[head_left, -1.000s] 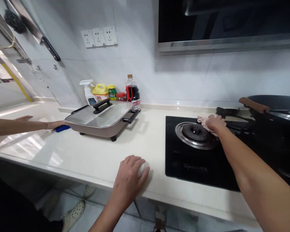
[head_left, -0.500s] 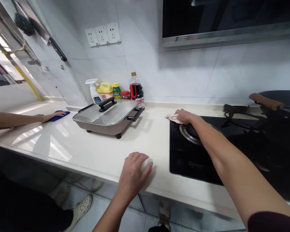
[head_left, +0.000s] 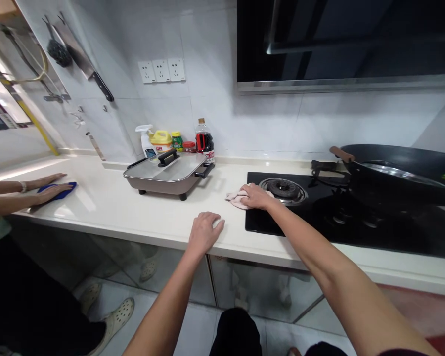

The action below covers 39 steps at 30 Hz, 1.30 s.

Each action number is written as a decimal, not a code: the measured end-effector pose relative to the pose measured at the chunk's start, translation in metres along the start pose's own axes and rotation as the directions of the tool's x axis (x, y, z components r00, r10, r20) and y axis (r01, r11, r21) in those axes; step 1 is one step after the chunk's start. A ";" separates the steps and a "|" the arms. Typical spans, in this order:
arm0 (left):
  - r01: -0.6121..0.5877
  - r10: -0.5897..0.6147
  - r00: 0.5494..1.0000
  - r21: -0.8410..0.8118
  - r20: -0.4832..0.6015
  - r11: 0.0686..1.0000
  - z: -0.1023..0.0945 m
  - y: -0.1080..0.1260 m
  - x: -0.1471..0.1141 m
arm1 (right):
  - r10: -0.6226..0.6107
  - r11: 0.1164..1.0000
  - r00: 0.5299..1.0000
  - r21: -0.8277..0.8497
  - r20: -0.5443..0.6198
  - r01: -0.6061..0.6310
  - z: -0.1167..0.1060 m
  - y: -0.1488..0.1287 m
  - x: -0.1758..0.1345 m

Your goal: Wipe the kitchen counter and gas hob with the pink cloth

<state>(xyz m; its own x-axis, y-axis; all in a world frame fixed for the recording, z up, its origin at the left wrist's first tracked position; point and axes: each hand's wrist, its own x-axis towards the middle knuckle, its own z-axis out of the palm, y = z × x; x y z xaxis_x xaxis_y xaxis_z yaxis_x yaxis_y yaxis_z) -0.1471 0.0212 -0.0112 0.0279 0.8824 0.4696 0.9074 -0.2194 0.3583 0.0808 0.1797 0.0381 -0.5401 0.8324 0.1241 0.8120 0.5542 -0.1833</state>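
Observation:
My right hand (head_left: 257,197) presses a crumpled pale pink cloth (head_left: 237,199) down at the left edge of the black glass gas stove (head_left: 300,225), partly over the white countertop (head_left: 141,217). The fingers are bent over the cloth. Just behind it is the stove's left burner (head_left: 285,190). Near the counter's front edge rests my left hand (head_left: 204,231), fingers curved and thumb apart, with nothing visible in it. A beige electric pan (head_left: 159,185) with a glass lid stands on the counter, left of both hands.
A black wok (head_left: 393,173) with a wooden handle sits on the stove's right side. Bottles, including a dark sauce bottle (head_left: 204,143), stand behind the pan. At far left another person's hands hold a blue cloth (head_left: 61,192) on the counter. A range hood (head_left: 341,84) hangs above.
My right hand and the cloth have come from the stove's back left corner toward its front along the left edge. The view has shifted. The other person's second hand now shows by the blue cloth.

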 end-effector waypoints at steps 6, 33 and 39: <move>-0.003 0.002 1.000 0.049 0.016 0.999 0.001 -0.001 0.004 | -0.045 0.999 0.999 -0.006 -0.012 0.045 0.000 -0.028 -0.082; 0.006 -0.002 1.000 0.127 -0.028 0.992 0.004 0.004 0.009 | 0.278 0.947 0.935 -0.098 -0.218 -0.305 0.004 0.011 -0.258; 0.170 -0.177 0.981 -0.078 -0.081 0.982 0.000 -0.001 0.009 | -0.014 0.999 0.981 0.041 -0.196 0.023 0.031 -0.104 -0.172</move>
<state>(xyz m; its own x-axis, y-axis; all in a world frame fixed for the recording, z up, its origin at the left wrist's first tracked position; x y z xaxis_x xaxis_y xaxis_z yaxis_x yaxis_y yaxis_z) -0.1472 0.0296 -0.0074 -0.1666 0.8709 0.4624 0.8633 -0.0978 0.4951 0.0819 -0.0212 0.0057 -0.4977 0.8081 0.3151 0.7897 0.5724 -0.2208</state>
